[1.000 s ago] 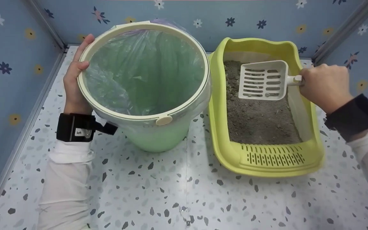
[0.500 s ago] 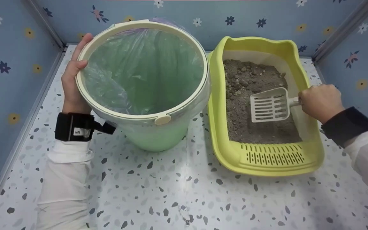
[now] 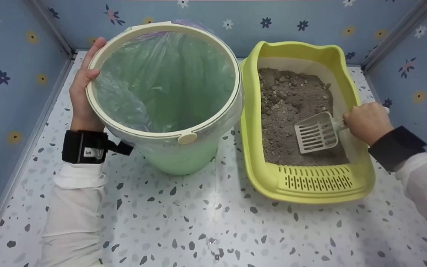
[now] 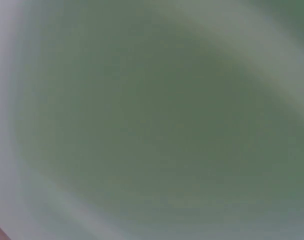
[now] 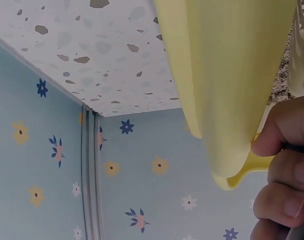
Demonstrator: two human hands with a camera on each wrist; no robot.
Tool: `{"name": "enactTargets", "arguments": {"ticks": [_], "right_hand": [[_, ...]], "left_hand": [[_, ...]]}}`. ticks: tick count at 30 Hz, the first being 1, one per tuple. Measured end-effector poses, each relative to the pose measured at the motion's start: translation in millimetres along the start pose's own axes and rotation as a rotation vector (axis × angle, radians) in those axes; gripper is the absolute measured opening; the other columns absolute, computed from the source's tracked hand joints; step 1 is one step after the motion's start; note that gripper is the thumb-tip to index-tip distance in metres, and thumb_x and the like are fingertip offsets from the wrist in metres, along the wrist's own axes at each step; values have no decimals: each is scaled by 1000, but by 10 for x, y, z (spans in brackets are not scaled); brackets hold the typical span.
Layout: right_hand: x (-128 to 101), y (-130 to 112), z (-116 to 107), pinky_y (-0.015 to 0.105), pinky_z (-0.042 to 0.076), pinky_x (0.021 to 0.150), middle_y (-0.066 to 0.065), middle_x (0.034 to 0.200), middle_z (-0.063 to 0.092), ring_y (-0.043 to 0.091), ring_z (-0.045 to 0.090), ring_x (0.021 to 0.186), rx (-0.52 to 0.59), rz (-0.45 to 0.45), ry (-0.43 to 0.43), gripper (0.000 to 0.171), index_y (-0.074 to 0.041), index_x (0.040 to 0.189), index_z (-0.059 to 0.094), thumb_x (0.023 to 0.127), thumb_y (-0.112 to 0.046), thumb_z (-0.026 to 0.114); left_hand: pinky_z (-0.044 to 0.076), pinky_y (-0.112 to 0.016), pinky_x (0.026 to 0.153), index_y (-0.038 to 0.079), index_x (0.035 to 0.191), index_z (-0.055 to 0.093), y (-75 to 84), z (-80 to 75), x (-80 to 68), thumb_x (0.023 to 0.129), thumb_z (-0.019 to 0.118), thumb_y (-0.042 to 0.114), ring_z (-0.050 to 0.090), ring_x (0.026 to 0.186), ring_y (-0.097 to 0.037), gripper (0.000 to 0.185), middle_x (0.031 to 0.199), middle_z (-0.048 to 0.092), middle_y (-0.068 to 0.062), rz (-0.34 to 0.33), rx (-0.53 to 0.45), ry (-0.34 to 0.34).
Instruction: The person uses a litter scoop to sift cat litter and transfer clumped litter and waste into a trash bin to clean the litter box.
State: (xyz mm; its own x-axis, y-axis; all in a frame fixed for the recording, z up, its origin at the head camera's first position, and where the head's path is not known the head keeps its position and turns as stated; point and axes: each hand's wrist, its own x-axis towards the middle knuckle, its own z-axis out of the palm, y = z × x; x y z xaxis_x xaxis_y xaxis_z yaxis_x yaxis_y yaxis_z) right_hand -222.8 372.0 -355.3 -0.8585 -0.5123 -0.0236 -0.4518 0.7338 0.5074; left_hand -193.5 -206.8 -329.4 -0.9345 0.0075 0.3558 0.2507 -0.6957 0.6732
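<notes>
Left hand: the left hand (image 3: pixel 82 92) grips the cream rim of the pale green round plastic bin (image 3: pixel 169 107), thumb hooked over the rim, palm and fingers against the outer wall; how the fingers curl is hidden behind the bin.
Bin: lined with a thin translucent plastic bag (image 3: pixel 161 78); stands upright on the white speckled table (image 3: pixel 198 222), just beside the tray's left wall. The left wrist view shows only a blurred green surface.
Right hand: the right hand (image 3: pixel 367 122) is closed in a fist round the handle of the white slotted plastic scoop (image 3: pixel 315 132); curled fingers (image 5: pixel 284 170) show in the right wrist view.
Scoop: blade tilted down, resting in the grey litter (image 3: pixel 291 107) at the near right of the tray.
Tray: yellow-green plastic litter tray (image 3: pixel 310 185), right of the bin; its outer wall (image 5: pixel 232 75) fills the right wrist view.
Surround: blue flowered walls (image 3: pixel 13 55).
</notes>
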Motion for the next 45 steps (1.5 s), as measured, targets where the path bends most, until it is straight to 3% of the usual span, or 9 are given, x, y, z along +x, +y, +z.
{"name": "enactTargets", "arguments": {"ticks": [5,11,18,22,25,28,32,37,45], "right_hand": [[44,-85,19,40,37,34,3,44,37,20,38,38,-26,-19,48,37,-6,49,43,75,-1,68],[75,-209,-1,38,37,33,4,45,36,21,39,37,-15,-12,49,33,-3,49,39,73,8,58],[84,-379,-13,40,37,35,6,45,40,22,40,38,108,12,9,25,-3,49,43,66,10,56],[113,-488,-13,45,37,37,10,46,42,27,42,39,162,51,11,23,-1,51,46,69,7,58],[140,-551,-16,47,37,37,12,47,45,30,43,40,200,82,14,24,-2,51,46,70,6,58],[168,-599,-8,48,39,39,14,49,49,32,46,42,247,113,-29,21,-1,54,48,71,5,57],[212,-653,25,51,41,41,18,53,52,35,49,44,304,149,-99,17,1,57,51,74,4,55],[274,-715,54,54,43,42,21,56,55,37,53,47,342,165,-157,16,4,61,54,77,1,54],[371,-762,2,54,46,48,23,66,60,40,58,56,434,210,-305,16,4,69,59,82,-4,53]], "left_hand": [[23,-34,113,7,149,26,-6,11,-4,91,19,0,23,140,-26,59,151,26,-12,6,31,3],[23,-35,113,7,148,27,-10,23,3,90,18,0,25,140,-26,59,152,27,-11,5,43,20],[23,-35,113,7,148,27,-14,19,4,90,18,0,25,140,-25,59,152,26,-11,1,32,20],[23,-35,112,7,149,26,-15,13,5,91,18,1,24,140,-26,59,152,26,-12,0,19,17],[24,-36,112,7,148,28,-6,1,8,90,18,-1,23,141,-26,59,152,26,-11,-14,-45,25],[25,-36,111,7,147,30,2,-7,8,90,20,-2,23,141,-26,59,152,28,-11,-26,-93,39],[26,-36,111,7,148,29,-7,-6,11,90,19,-1,24,140,-26,58,152,28,-12,-13,-44,27],[23,-36,113,7,147,30,-5,-8,14,90,19,0,23,141,-26,58,152,27,-12,-21,-72,31],[21,-36,113,6,148,28,-14,-10,14,89,20,0,24,140,-25,60,151,28,-12,4,7,19]]}}
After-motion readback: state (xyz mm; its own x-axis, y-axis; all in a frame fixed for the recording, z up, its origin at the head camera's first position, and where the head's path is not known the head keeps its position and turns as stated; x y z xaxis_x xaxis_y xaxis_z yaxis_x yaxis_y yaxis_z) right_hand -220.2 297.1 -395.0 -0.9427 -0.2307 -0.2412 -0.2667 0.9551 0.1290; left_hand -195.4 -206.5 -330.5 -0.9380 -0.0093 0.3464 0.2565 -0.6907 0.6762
